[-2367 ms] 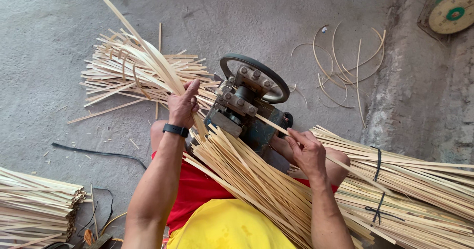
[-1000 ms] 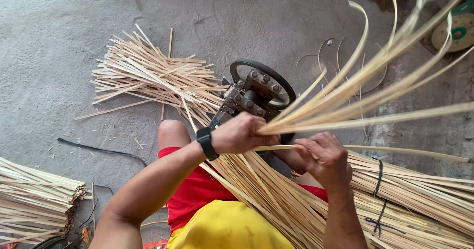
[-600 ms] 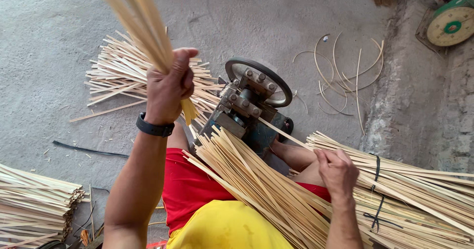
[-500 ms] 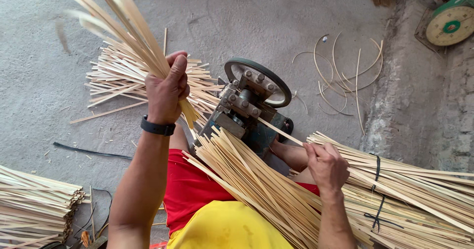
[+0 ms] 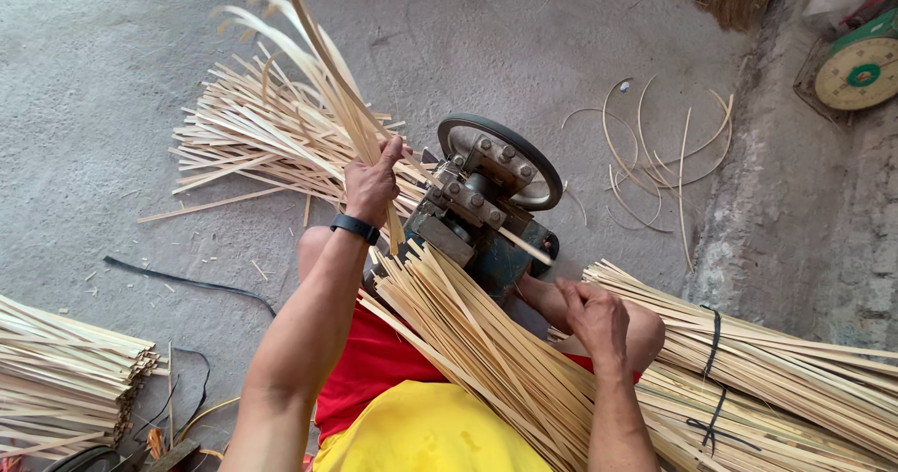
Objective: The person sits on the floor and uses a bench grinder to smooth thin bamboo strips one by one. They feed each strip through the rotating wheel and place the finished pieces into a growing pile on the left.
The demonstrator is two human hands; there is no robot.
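My left hand [image 5: 372, 184], with a black band on its wrist, grips a bunch of thin bamboo strips [image 5: 323, 70] that curve up and to the left over a loose pile of strips [image 5: 253, 145] on the floor. My right hand [image 5: 591, 315] rests by my knee, its fingers pinching one strip [image 5: 524, 245] that leads out of the small metal machine with a round wheel [image 5: 491, 201]. A thick bundle of strips [image 5: 486, 350] lies across my lap, pointing toward the machine.
Tied bundles of strips [image 5: 786, 378] lie at the right, another stack [image 5: 65, 374] at the lower left. Curled thin strips [image 5: 655, 154] lie behind the machine. A black cord [image 5: 187, 280] crosses the concrete floor. A round scale [image 5: 859, 68] sits at the top right.
My left hand has swung the bunch of strips from the right side over to the left and lowered it toward the floor pile. My right hand moved in and pinched a strip.
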